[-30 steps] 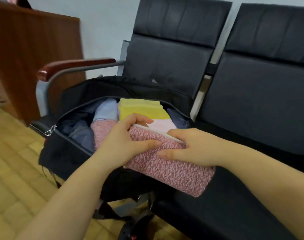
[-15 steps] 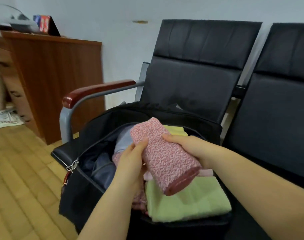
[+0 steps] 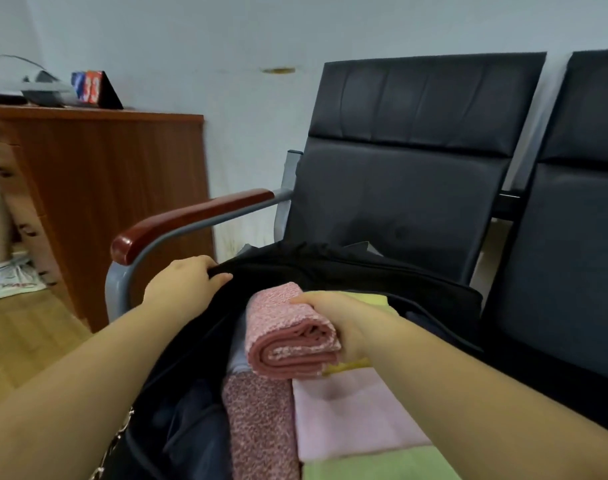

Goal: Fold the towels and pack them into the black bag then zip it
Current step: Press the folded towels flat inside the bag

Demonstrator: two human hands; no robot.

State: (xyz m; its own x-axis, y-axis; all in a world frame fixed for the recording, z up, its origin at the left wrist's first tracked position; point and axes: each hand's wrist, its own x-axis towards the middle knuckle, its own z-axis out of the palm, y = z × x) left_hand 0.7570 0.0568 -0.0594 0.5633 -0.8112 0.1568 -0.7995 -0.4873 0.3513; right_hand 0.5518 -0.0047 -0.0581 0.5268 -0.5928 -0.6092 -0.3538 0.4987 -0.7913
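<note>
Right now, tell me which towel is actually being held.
The folded pink towel, gripped by the right hand above the black bag. The speckled pink towel, pale pink towel and green towel lie flat, untouched.

Both forearms come into view bare from the lower corners, with no sleeve, cuff, watch or bracelet showing on either. The left hand (image 3: pixel 184 285) and right hand (image 3: pixel 337 320) wear no gloves; the fingers seem ringless, though motion blur softens them and the nails
</note>
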